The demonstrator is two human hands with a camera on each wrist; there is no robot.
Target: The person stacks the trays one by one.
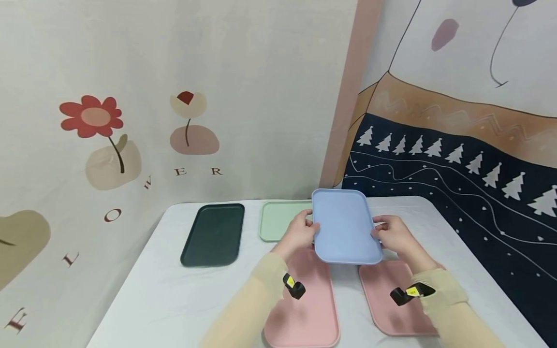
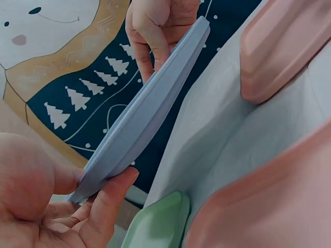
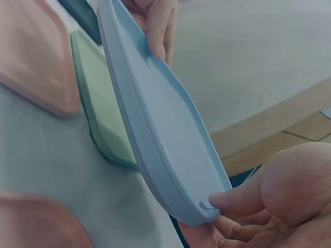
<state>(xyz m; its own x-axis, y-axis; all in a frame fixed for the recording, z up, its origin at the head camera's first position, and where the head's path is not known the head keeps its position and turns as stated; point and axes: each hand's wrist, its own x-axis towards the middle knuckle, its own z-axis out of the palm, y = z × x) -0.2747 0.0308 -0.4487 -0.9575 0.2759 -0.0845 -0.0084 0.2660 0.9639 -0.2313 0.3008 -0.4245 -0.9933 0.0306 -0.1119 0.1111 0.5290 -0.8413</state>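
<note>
A light blue rectangular tray (image 1: pixel 345 227) is held up off the table, tilted, by both hands. My left hand (image 1: pixel 299 231) grips its left edge, thumb on the inner face. On the opposite edge my right hand (image 1: pixel 393 236) pinches the rim between thumb and fingers, as the right wrist view shows the blue tray (image 3: pixel 165 124) from the side. Below and behind it, a light green tray (image 1: pixel 278 217) lies partly covered by my left hand and the blue tray. Two pink trays lie nearer: a long pink tray (image 1: pixel 304 309) under my left forearm and another pink tray (image 1: pixel 387 299) beneath my right wrist.
A dark green tray (image 1: pixel 213 234) lies at the left on the white-covered table (image 1: pixel 148 299). A cloth backdrop (image 1: pixel 270 96) with printed flowers stands behind the table, and a dark printed cloth (image 1: pixel 478 203) hangs along the right side.
</note>
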